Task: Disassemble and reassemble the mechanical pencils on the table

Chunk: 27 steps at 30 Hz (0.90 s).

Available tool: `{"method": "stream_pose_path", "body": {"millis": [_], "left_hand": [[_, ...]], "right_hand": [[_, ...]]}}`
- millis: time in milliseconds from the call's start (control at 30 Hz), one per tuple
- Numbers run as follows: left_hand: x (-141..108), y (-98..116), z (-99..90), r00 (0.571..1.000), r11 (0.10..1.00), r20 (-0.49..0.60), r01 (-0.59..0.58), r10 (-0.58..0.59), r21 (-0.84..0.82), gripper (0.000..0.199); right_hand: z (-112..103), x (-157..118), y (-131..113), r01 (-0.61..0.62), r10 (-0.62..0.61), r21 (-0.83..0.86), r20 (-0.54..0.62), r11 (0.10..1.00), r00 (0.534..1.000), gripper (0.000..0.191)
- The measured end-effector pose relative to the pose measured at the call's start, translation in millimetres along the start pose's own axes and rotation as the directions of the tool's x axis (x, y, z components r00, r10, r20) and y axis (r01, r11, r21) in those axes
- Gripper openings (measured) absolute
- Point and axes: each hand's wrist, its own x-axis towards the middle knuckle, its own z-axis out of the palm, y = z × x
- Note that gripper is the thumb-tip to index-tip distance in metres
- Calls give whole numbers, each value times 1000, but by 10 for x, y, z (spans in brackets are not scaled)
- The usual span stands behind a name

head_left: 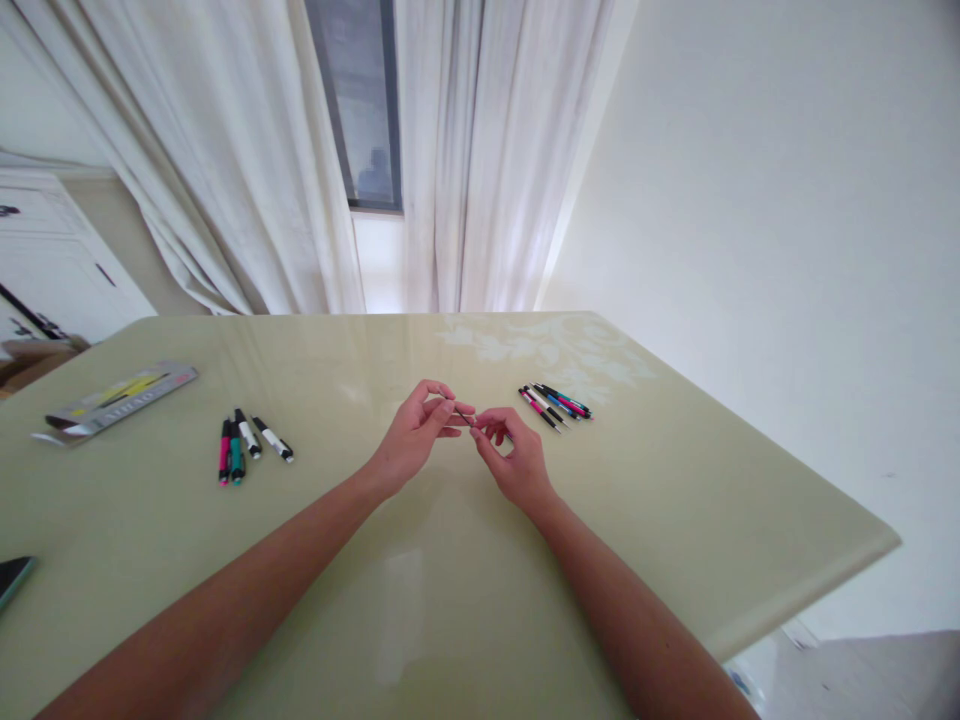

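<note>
Above the middle of the table, my left hand [411,432] and my right hand [519,462] meet at a thin dark stick [463,414] that looks like a pen refill. My left thumb and fingers pinch its upper left end. The fingertips of my right hand close on its lower right end, where fingers partly hide it. To the right lies a bundle of slim pens [556,405] in pink, white, black and blue. Off to the left rest several thicker pens: a pink one [224,452], a teal one [238,455] and white ones with black ends [272,439].
An opened cardboard pen box [124,402] lies at the table's left. A dark flat device [13,578], perhaps a phone, shows at the left edge. The pale green table [420,610] has its right edge near a white wall [787,250]; curtains [510,150] hang behind.
</note>
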Motion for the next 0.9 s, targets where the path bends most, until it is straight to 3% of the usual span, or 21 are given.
{"method": "stream_pose_path", "body": {"millis": [200,300,400,500,667,800,900], "left_hand": [[0,-193,1,993,981,106,-66,46,185,33],[5,-255,-37,993,974,105,-68,46,217,44],[5,-289,-75,996,942,87,-56,29,331,42],[50,-346,-63,993,856,111,-80,27,511,35],[305,-502,97,963,565,242,-267,121,781,35],[410,-549,147,951,511,277,-306,135,803,17],[283,-537,46,947,498,288,-318,139,807,19]], "right_hand": [[0,12,15,-32,32,4,-23,999,999,11],[-27,39,43,-80,82,34,-55,996,995,19],[-60,70,116,-128,136,80,-100,989,986,27],[-78,97,212,-178,196,141,-125,974,973,30],[-98,133,289,-211,256,266,-149,941,955,26],[-135,138,293,-262,331,345,-159,901,930,21],[-141,138,300,-304,396,413,-155,858,905,18]]}}
